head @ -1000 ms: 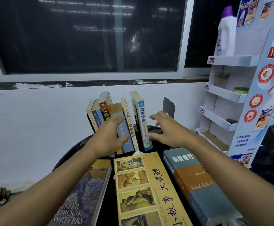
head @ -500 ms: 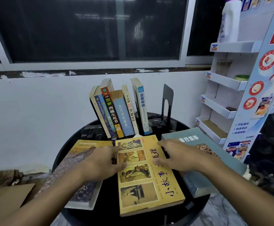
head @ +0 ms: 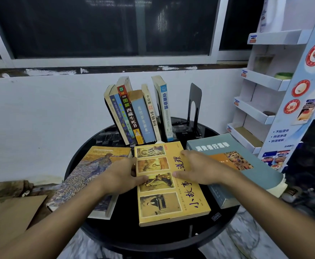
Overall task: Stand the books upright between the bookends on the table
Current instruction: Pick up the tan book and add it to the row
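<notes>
Several books (head: 134, 116) stand leaning left at the back of the round black table (head: 153, 238), with a gap between them and the black right bookend (head: 195, 105); the left bookend is hidden behind them. A yellow book (head: 171, 202) lies flat in the middle. My left hand (head: 123, 176) grips its left edge, thumb on the cover. My right hand (head: 201, 169) clasps its right edge, fingers spread over the cover. A painted-cover book (head: 81, 176) lies flat to the left and a thick teal book (head: 255, 165) to the right.
A white cardboard display shelf (head: 265, 81) stands close to the table's right side. A white wall and dark window run behind the table. Brown cardboard (head: 8, 212) lies on the floor at the left. The teal book overhangs the table's right edge.
My hands came back from the standing books and dropped onto the yellow book, one on each side. The view tilted down, showing more of the table.
</notes>
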`<move>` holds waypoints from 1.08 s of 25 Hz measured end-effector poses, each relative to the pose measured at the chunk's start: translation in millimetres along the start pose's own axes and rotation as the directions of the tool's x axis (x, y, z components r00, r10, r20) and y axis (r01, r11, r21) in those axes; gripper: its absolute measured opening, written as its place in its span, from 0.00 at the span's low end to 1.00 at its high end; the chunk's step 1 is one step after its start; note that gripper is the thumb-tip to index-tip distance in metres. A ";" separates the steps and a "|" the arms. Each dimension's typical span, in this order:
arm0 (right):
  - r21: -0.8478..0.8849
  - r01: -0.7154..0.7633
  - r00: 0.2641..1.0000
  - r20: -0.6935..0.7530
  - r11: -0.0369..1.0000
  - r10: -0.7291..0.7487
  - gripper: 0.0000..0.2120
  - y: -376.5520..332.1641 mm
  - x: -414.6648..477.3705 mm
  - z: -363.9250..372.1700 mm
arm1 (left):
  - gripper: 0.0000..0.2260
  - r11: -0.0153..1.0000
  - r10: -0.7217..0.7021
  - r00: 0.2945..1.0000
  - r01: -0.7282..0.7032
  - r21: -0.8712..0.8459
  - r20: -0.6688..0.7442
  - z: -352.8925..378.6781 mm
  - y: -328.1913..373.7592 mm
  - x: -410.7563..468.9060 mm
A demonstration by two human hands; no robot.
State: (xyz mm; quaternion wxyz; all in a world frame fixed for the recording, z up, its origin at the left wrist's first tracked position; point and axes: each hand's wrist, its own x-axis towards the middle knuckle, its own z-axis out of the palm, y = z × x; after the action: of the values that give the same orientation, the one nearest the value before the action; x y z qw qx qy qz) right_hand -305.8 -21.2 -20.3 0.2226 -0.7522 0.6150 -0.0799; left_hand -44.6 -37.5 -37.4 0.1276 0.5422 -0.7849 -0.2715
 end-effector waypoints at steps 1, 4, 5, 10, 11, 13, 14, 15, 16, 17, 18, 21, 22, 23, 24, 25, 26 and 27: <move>0.033 -0.012 1.000 -0.006 0.999 0.012 0.30 -0.3 0.1 0.4 | 0.18 1.000 0.005 1.000 -0.005 -0.011 -0.003 0.1 0.4 -1.0; 0.144 -0.046 0.998 -0.031 0.988 0.051 0.34 0.8 0.7 2.7 | 0.19 0.998 0.025 0.999 -0.026 -0.052 -0.020 0.1 -1.3 -3.8; 0.177 -0.058 0.997 -0.044 0.982 0.066 0.36 1.1 0.6 2.9 | 0.20 0.996 0.030 0.999 -0.032 -0.087 -0.026 -0.3 -1.3 -5.7; 0.366 0.009 0.976 -0.205 0.930 0.071 0.27 1.8 2.4 -5.7 | 0.24 0.957 0.042 0.988 -0.082 -0.280 -0.146 -6.2 -1.1 -13.2; 0.416 0.034 0.968 -0.241 0.909 0.074 0.26 0.7 2.6 -9.1 | 0.25 0.945 0.036 0.983 -0.092 -0.313 -0.179 -8.3 1.5 -14.6; 0.475 0.074 0.951 -0.298 0.877 0.081 0.23 -1.8 4.2 -17.0 | 0.30 0.922 0.010 0.973 -0.098 -0.374 -0.230 -15.2 6.1 -15.5; 0.494 0.095 0.948 -0.309 0.864 0.073 0.19 -3.2 5.2 -22.1 | 0.31 0.911 0.003 0.969 -0.105 -0.399 -0.249 -19.7 7.3 -15.3; 0.508 0.118 0.948 -0.314 0.853 0.056 0.15 -5.1 6.1 -27.8 | 0.32 0.905 0.006 0.963 -0.121 -0.409 -0.271 -25.1 8.9 -15.1; 0.513 0.134 0.947 -0.318 0.848 0.043 0.11 -6.7 7.2 -33.7 | 0.31 0.905 0.018 0.955 -0.142 -0.401 -0.297 -30.9 11.0 -15.2; 0.507 0.148 0.945 -0.327 0.849 0.031 0.09 -9.0 7.6 -40.0 | 0.31 0.909 0.036 0.946 -0.165 -0.382 -0.323 -36.9 13.7 -15.3; 0.490 0.159 0.940 -0.340 0.857 0.020 0.08 -11.1 8.1 -46.6 | 0.29 0.913 0.056 0.936 -0.189 -0.363 -0.347 -42.8 17.0 -15.2; 0.418 0.193 0.919 -0.394 0.888 -0.014 0.10 -18.3 10.1 -64.2 | 0.22 0.898 0.094 0.903 -0.258 -0.355 -0.418 -59.2 25.6 -13.8; 0.408 0.207 0.911 -0.412 0.889 -0.023 0.10 -20.4 10.7 -69.0 | 0.21 0.900 0.106 0.892 -0.274 -0.339 -0.439 -63.6 26.8 -12.9; 0.394 0.223 0.901 -0.432 0.892 -0.034 0.11 -22.3 10.7 -73.3 | 0.21 0.903 0.119 0.881 -0.288 -0.320 -0.458 -67.0 28.1 -12.4; 0.375 0.236 0.891 -0.452 0.897 -0.046 0.10 -23.6 10.6 -77.1 | 0.21 0.904 0.132 0.870 -0.302 -0.303 -0.474 -69.7 29.0 -12.9; 0.350 0.248 0.879 -0.473 0.903 -0.058 0.11 -24.4 10.2 -80.3 | 0.21 0.901 0.142 0.860 -0.318 -0.297 -0.490 -71.5 30.1 -13.7; 0.331 0.255 0.869 -0.491 0.909 -0.065 0.12 -25.0 9.9 -83.0 | 0.20 0.895 0.151 0.850 -0.335 -0.295 -0.505 -72.5 31.3 -14.7; 0.314 0.260 0.859 -0.507 0.913 -0.071 0.13 -25.8 9.2 -85.0 | 0.19 0.891 0.160 0.840 -0.349 -0.291 -0.519 -73.4 32.2 -15.4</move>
State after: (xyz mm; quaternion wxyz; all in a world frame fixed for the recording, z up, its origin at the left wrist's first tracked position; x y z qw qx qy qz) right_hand -314.2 -46.4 64.9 0.1920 -0.7028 0.5562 -0.3998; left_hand -27.6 -36.0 42.4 0.4549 0.4464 -0.7280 -0.2527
